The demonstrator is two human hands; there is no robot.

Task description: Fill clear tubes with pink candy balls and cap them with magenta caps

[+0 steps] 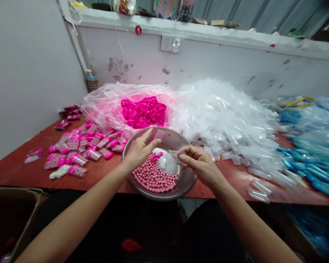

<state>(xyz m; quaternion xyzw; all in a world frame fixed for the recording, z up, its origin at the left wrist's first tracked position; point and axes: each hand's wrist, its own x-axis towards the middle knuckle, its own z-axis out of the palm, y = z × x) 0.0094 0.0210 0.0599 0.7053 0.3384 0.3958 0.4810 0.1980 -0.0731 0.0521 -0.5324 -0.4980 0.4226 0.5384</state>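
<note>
A metal bowl (186,182) at the table's front edge holds many pink beads (153,177), a bright pink piece (157,156) and some clear plastic pieces. Over the bowl's left rim is my left hand (139,148), its fingers apart; a clear plastic piece (159,135) shows beside its fingertips, and whether they touch it is unclear. At the bowl's right side my right hand (196,159) pinches a clear plastic container (176,156) between thumb and fingers.
Filled pink-capped containers (79,146) lie at left. Behind the bowl is a plastic bag of bright pink pieces (144,112). A heap of clear containers (224,117) spreads to the right, with blue items (312,168) beyond. An open box (16,219) stands below left.
</note>
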